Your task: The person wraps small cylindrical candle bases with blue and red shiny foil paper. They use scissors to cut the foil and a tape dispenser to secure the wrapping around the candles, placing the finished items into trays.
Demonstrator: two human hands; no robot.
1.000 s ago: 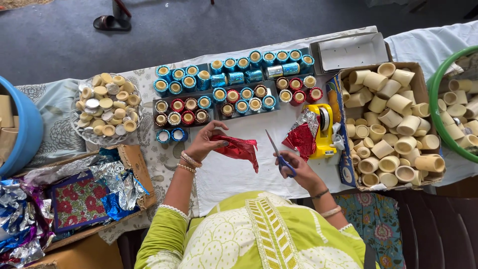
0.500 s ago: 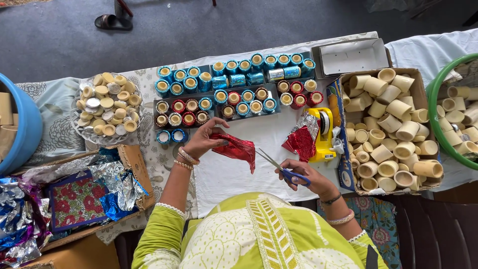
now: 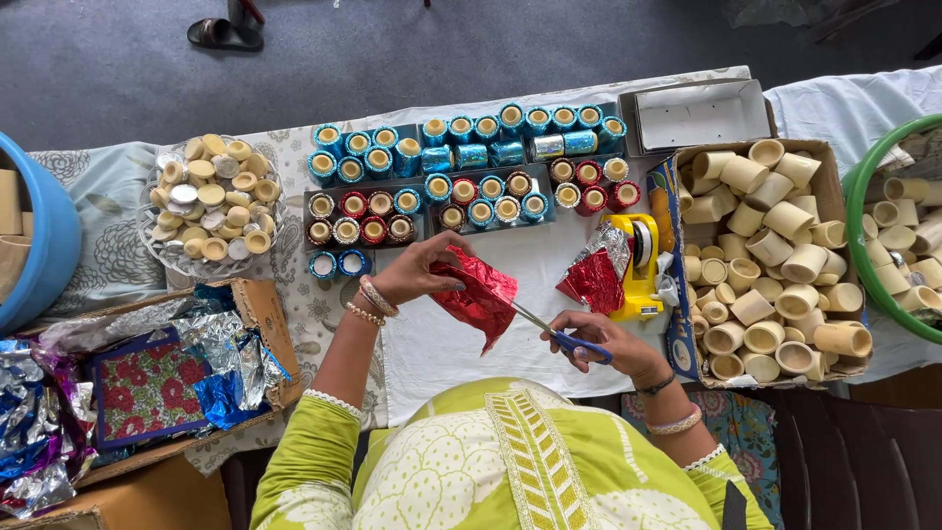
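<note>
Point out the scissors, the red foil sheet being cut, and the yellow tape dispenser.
scissors (image 3: 574,341), head view, on the blue handle.
red foil sheet (image 3: 478,297), head view, on its middle.
yellow tape dispenser (image 3: 633,285), head view, on its yellow body.

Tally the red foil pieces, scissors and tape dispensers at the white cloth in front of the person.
red foil pieces: 2, one held in the left hand, the other lying against the dispenser
scissors: 1, in the right hand, blades at the held foil
yellow tape dispenser: 1
Total: 4

home craft workshop: foil-wrapped cups (image 3: 461,157), carton of blanks (image 3: 775,255)
</note>
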